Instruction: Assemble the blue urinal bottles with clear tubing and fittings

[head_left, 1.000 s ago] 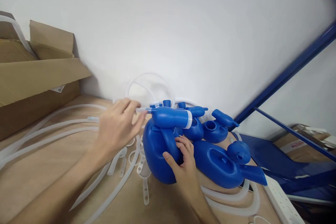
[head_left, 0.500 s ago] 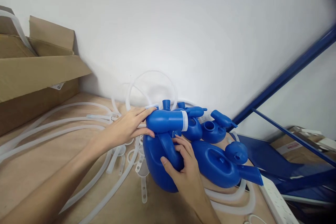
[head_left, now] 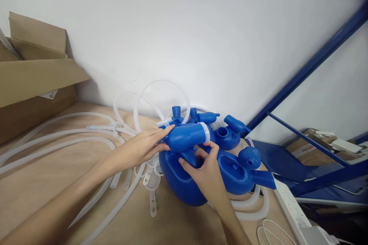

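My left hand (head_left: 148,146) is closed on the rounded left end of a blue plastic neck piece (head_left: 185,137), thumb below and fingers above. A white collar (head_left: 205,133) rings its right end. Directly beneath is a large blue urinal bottle (head_left: 184,187), tilted over the table. My right hand (head_left: 208,170) grips this bottle's handle, its thumb at the front and some fingers behind. One right finger reaches up near the white collar. Whether the neck piece is joined to the bottle is hidden.
Another blue bottle (head_left: 237,178) and a smaller blue bottle (head_left: 227,139) lie to the right. Clear tubes (head_left: 94,139) and a white strapped cap (head_left: 153,183) lie on the wooden table (head_left: 126,222). An open cardboard box (head_left: 37,80) stands left; blue rails (head_left: 310,69) slope at right.
The bottle and neck piece have tilted, with the collar end now slightly raised. My right fingers have shifted up towards the collar. The view has swung a little to the right.
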Demonstrator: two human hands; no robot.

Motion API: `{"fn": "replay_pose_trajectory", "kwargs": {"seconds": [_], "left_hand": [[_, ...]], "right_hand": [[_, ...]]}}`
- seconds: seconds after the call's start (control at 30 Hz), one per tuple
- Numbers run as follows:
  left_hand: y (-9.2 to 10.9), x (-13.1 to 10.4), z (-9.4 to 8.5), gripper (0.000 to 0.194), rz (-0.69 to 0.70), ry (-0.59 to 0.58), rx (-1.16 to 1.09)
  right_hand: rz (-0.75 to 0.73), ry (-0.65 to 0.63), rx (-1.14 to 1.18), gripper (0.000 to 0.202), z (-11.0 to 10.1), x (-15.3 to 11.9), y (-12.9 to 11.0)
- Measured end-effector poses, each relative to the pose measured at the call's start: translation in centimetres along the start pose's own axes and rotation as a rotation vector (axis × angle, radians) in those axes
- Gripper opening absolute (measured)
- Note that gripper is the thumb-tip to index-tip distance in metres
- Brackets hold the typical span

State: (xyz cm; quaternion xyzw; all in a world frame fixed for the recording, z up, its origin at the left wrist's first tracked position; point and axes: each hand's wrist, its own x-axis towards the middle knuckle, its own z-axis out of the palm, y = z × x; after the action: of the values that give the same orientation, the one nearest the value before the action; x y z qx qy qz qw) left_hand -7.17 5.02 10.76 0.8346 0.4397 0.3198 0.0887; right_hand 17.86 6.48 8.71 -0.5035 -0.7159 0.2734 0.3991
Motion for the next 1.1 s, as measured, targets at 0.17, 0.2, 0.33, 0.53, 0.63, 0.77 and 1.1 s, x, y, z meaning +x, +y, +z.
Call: {"fn": "replay_pose_trajectory", "kwargs": {"seconds": [0.17, 0.2, 0.33, 0.53, 0.63, 0.77, 1.1], "left_hand": [[0.0, -0.1, 1.6, 0.055, 0.069, 0.044, -0.023], [0.0, 0.0, 1.9, 0.055, 0.08, 0.057, -0.039], [-0.1, -0.1, 2.5, 0.055, 0.077, 0.1, -0.092], [0.0, 0.1, 3.5, 0.05, -0.177, 0.16, -0.076], [0.1, 0.4, 3.1, 0.052, -0.272, 0.151, -0.02], [-0.3, 0.1, 1.0, 0.063, -0.302, -0.143, 0.155], [-0.9, -0.5, -2.0, 0.067, -0.31, -0.037, 0.172]], "right_hand": [[-0.005, -0.056, -0.001, 0.103, -1.7, 0.2, -0.5], [-0.018, -0.056, -0.033, 0.095, -2.0, 0.2, -0.5], [-0.046, -0.033, -0.097, 0.074, -2.4, 0.1, -0.5], [-0.048, 0.017, -0.135, 0.079, -2.4, 0.1, -0.4], [-0.046, 0.053, -0.191, 0.084, -3.0, 0.1, -0.4], [-0.013, -0.001, -0.079, 0.079, -5.4, 0.8, -0.4], [0.076, -0.201, -0.002, 0.084, -9.6, 1.1, 1.8]]}}
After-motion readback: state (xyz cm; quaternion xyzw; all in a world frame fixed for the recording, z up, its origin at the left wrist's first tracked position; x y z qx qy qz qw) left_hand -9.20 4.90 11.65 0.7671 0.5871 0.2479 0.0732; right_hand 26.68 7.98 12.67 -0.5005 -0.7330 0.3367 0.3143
